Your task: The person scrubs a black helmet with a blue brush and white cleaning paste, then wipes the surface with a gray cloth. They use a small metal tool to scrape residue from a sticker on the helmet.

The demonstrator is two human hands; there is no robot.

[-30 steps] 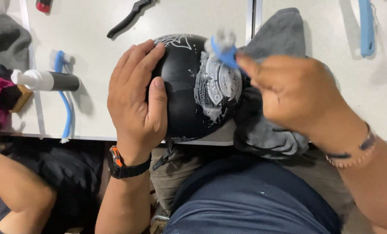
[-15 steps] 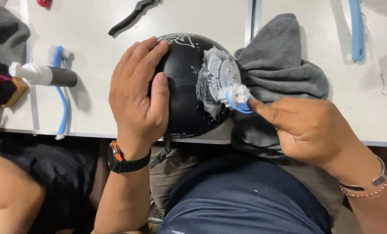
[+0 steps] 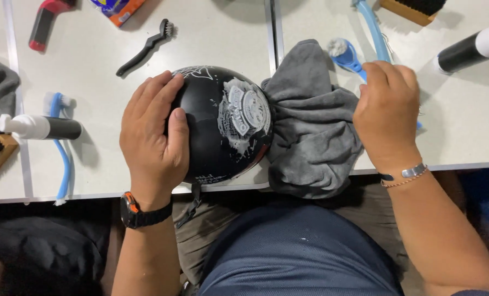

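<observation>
The black helmet (image 3: 217, 126) sits at the table's (image 3: 211, 33) near edge under your left hand (image 3: 154, 137), palm spread flat. Your right hand (image 3: 387, 118) pinches the blue brush (image 3: 346, 55), right of the grey cloth (image 3: 310, 131). A black brush (image 3: 146, 46) lies farther off.

Left hand (image 3: 154, 137) spread flat, fingers together, palm down, watch on wrist, right hand (image 3: 387, 118) curled in a loose fist, bracelets on wrist, forearms bare
</observation>
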